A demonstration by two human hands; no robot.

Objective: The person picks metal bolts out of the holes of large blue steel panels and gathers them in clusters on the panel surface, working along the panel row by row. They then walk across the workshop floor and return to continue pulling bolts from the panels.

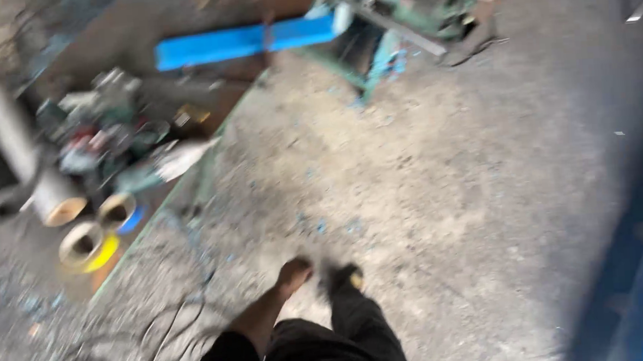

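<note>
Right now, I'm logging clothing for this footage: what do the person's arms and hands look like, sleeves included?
Neither hand nor any sleeve shows in this blurred head view. Only a black cloth garment appears at the bottom edge, with a bare limb reaching out of it, seemingly a leg.

A worn grey concrete floor [440, 173] is seen, blurred by motion and flecked with blue chips. A green machine frame [393, 20] stands at the top, with a blue bar [242, 42] beside it. Tape rolls [87, 243] and clutter lie on the left; cables [160, 331] trail below
</note>
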